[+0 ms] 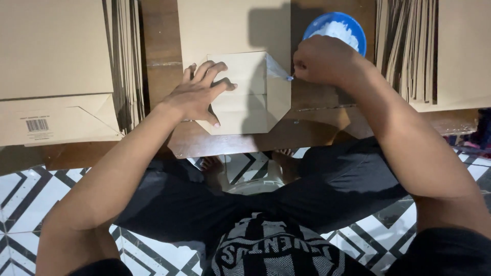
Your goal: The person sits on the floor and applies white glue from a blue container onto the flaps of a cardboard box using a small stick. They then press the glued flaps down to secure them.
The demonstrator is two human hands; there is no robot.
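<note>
Gluing the folded base of a paper bag [240, 92], partway done.
My left hand [197, 94] presses flat, fingers spread; my right hand [319, 59] pinches a small applicator [289, 78] at one flap; remaining flaps appear unsealed.

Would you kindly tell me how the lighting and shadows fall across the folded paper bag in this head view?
Head view: dim, warm light from above; a dark shadow crosses the folded paper bag between the left hand and right hand; the blue bowl shows bright; the focus looks fairly sharp throughout.
</note>
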